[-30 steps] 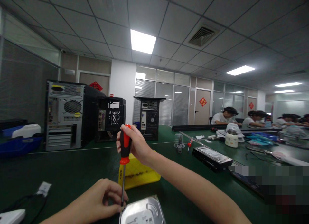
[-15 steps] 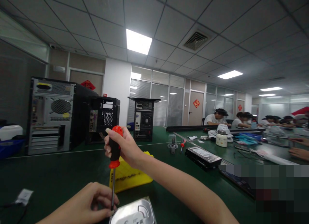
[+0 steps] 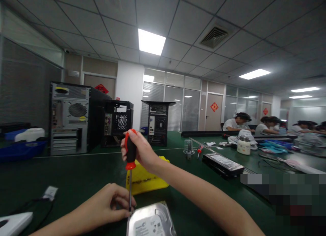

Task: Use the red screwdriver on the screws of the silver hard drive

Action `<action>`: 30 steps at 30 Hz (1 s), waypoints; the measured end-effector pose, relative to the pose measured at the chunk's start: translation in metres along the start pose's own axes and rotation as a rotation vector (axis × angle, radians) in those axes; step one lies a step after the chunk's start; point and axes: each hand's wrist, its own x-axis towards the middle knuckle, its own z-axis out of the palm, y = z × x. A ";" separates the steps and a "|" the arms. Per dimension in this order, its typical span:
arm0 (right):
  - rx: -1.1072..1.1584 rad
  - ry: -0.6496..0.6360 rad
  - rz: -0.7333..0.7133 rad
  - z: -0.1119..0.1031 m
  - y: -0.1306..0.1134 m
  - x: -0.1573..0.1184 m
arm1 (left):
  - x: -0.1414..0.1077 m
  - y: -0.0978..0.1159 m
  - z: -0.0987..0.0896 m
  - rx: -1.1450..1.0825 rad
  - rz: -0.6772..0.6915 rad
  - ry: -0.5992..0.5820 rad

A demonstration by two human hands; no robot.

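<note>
My right hand [image 3: 139,148] is closed around the black-and-red handle of a screwdriver [image 3: 131,154], held nearly upright with its shaft pointing down. Its tip meets the upper left corner of a silver hard drive [image 3: 150,222], which is cut off by the bottom edge of the view. My left hand [image 3: 114,203] has its fingers curled and the thumb close to the index finger around the shaft's lower end, beside that corner. What lies between those fingertips is hidden. Just behind both hands sits a yellow tray [image 3: 150,183] with small dark parts in it.
Computer cases [image 3: 70,120] stand along the back left. To the right lie another hard drive [image 3: 224,163] on a black bracket, a second screwdriver [image 3: 200,151], a glass [image 3: 188,147] and a cream jar [image 3: 243,146]. A cable with a white tag [image 3: 50,193] lies left. Several people sit at far right.
The view has swung left, so everything appears shifted to the right. More of the hard drive's label shows. Both hands keep about the same pose at the screwdriver and drive corner.
</note>
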 end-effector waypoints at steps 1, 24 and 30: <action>-0.010 0.008 -0.002 0.000 0.002 0.000 | -0.001 0.000 -0.001 -0.010 0.026 -0.001; -0.057 0.016 -0.044 0.005 -0.004 -0.009 | -0.011 0.002 -0.004 -0.001 0.135 -0.025; -0.035 -0.016 -0.031 0.006 -0.006 -0.010 | -0.012 0.001 -0.003 0.012 0.169 -0.009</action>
